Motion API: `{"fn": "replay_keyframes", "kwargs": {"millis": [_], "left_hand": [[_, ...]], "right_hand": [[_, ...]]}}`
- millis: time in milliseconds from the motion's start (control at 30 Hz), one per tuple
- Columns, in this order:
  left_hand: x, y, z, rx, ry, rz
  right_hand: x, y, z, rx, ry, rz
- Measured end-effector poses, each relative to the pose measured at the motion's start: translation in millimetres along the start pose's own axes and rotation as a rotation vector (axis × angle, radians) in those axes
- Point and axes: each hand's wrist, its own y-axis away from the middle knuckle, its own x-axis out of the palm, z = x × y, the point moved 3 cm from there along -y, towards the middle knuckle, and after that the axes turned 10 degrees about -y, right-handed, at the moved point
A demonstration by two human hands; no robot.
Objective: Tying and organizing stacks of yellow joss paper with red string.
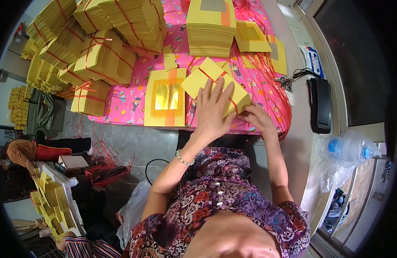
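Observation:
On the pink patterned table (125, 103) rests a bundle of yellow paper (240, 95), set at an angle and crossed by red ribbon. My left hand (212, 112) lies over its top with the fingers spread and the thumb toward the near side. At the bundle's right corner, my right hand (259, 118) has its fingers curled against the edge, close to the red ribbon; the fingertips are partly hidden. Just left of the bundle, a yellow sheet with a gold foil square (166, 97) lies flat.
Tied yellow paper bundles (104, 56) are piled at the far left. A tall yellow paper stack (210, 38) stands behind my hands. Loose red ribbons (273, 81) hang over the right edge. A black case (320, 105) and plastic bottle (349, 148) sit right. Other people work at left.

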Motion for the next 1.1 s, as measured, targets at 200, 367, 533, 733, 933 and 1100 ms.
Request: {"fn": "replay_keyframes", "kwargs": {"millis": [200, 367, 533, 733, 933, 1100], "left_hand": [[26.8, 8.0, -19.2, 0.060, -0.101, -0.030], [11.0, 10.3, -2.8, -0.132, 0.233, -0.266], [32.9, 13.4, 36.3, -0.588, 0.790, -0.353], [48.1, 9.1, 35.4, -0.705, 1.608, -0.028], [13.9, 10.6, 17.6, -0.590, 1.337, -0.168], [48.2, 26.2, 63.9, -0.272, 0.823, -0.237]], "right_hand": [[15.0, 28.2, 41.0, -0.529, 0.938, -0.345], [64.9, 11.7, 65.4, -0.461, 1.106, -0.260], [77.3, -22.8, 57.1, -0.278, 0.978, -0.179], [99.1, -8.0, 40.0, -0.359, 0.966, -0.216], [118.5, 15.5, 32.1, -0.578, 0.912, -0.167], [86.4, 3.7, 2.6, -0.720, 0.825, -0.090]]}}
